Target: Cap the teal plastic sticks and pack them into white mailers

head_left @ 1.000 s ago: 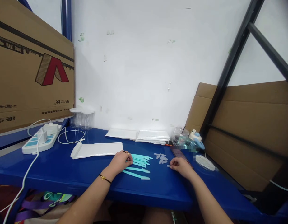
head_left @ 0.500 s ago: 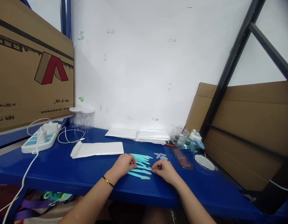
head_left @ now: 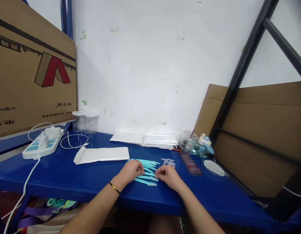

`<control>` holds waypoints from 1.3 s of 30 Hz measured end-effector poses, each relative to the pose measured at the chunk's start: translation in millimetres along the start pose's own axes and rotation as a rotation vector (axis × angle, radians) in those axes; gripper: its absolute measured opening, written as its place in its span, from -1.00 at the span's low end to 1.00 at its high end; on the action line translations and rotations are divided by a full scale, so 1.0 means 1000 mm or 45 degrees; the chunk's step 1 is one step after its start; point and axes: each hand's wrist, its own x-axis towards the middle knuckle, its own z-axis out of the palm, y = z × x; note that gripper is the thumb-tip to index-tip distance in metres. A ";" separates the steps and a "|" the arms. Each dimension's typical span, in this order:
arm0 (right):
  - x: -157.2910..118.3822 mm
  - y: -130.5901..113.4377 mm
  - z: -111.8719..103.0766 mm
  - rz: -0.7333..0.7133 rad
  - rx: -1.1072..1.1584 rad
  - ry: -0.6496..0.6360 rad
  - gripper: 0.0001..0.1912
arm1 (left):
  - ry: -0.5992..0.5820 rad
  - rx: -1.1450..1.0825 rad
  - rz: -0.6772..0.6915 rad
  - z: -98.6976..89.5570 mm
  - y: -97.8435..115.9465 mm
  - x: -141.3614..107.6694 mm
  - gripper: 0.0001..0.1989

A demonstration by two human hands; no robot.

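Several turquoise eyebrow razors (head_left: 150, 177) lie side by side on the blue table, in a loose row between my hands. My left hand (head_left: 131, 170) is closed in a pinch over their handle ends, with one razor between its fingers. My right hand (head_left: 169, 177) pinches at the blade end of that razor, thumb and index finger together. Whatever small piece these fingers hold is hidden. Just beyond my right hand lies a little group of clear blade caps (head_left: 168, 161).
A white bubble mailer (head_left: 103, 154) lies at the left, with stacked mailers (head_left: 160, 140) along the wall. A power strip (head_left: 43, 146) with cables sits far left, near two clear jars (head_left: 90, 124). At right are a blurred flat object (head_left: 190, 164) and a white disc (head_left: 214, 167).
My right hand has moved slightly left, closer to my left hand, and its fingertips now meet the razor's blade end. My left hand has hardly moved and stays pinched.
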 end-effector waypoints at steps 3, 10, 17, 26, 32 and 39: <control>0.002 0.009 -0.010 -0.051 -0.038 0.026 -0.85 | 0.065 0.033 0.045 -0.004 -0.001 -0.002 -0.79; 0.002 0.061 -0.070 -0.038 -0.363 0.372 -0.77 | 0.302 0.196 0.087 -0.015 -0.015 -0.003 -0.86; -0.004 0.062 -0.064 -0.048 -0.474 0.169 -0.84 | 0.250 0.262 0.067 -0.015 -0.015 -0.003 -0.87; -0.002 0.058 -0.050 0.089 -0.080 -0.029 -0.78 | 0.205 0.075 -0.008 -0.014 -0.017 -0.003 -0.86; 0.004 0.064 -0.044 0.097 0.056 -0.019 -0.78 | 0.204 -0.008 0.003 -0.011 -0.023 -0.001 -0.86; 0.000 0.035 -0.028 0.071 -0.039 0.003 -0.84 | 0.161 -0.049 0.005 -0.005 -0.020 -0.001 -0.84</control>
